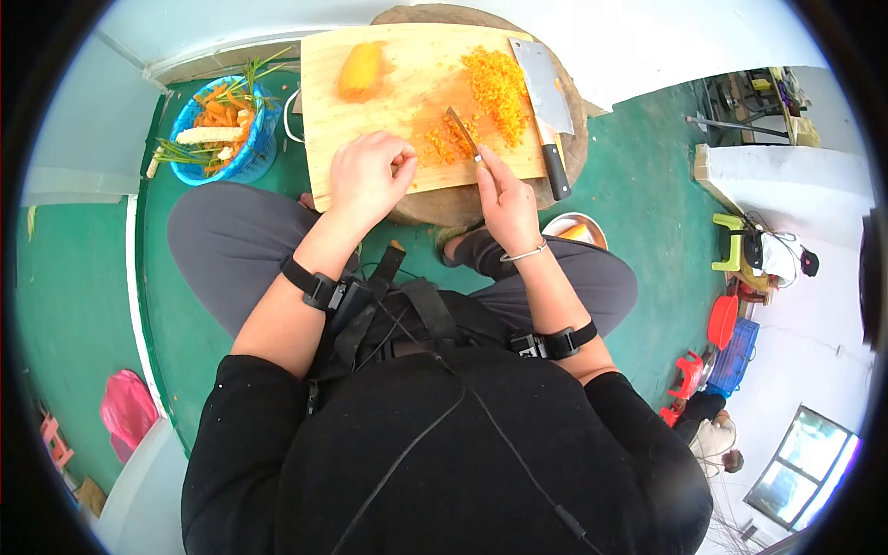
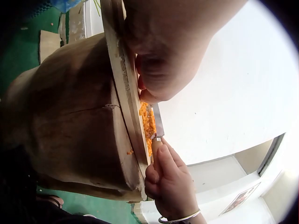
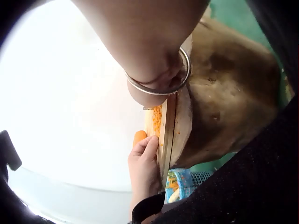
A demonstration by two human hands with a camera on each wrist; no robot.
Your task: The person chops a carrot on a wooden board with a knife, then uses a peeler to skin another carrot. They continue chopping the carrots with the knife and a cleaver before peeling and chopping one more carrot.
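Observation:
My right hand (image 1: 508,205) grips the wooden handle of a small knife (image 1: 462,132), its narrow blade angled over finely chopped carrot (image 1: 450,141) on a wooden cutting board (image 1: 407,102). Left of the blade, my left hand (image 1: 370,178) is at the board's near edge with fingers curled and no object showing in them. In the right wrist view its thumb and fingertips come together close over the board. A bigger heap of minced carrot (image 1: 498,92) lies beside a cleaver (image 1: 544,88) with a black handle. One thick carrot piece (image 1: 361,71) lies at the board's far left.
Under the board stands a round wooden block (image 2: 70,116). A blue basket (image 1: 254,159) of peelings and greens sits on the green floor to the left. Near my right knee is a bowl (image 1: 599,227) holding an orange piece. A white wall rises behind the board.

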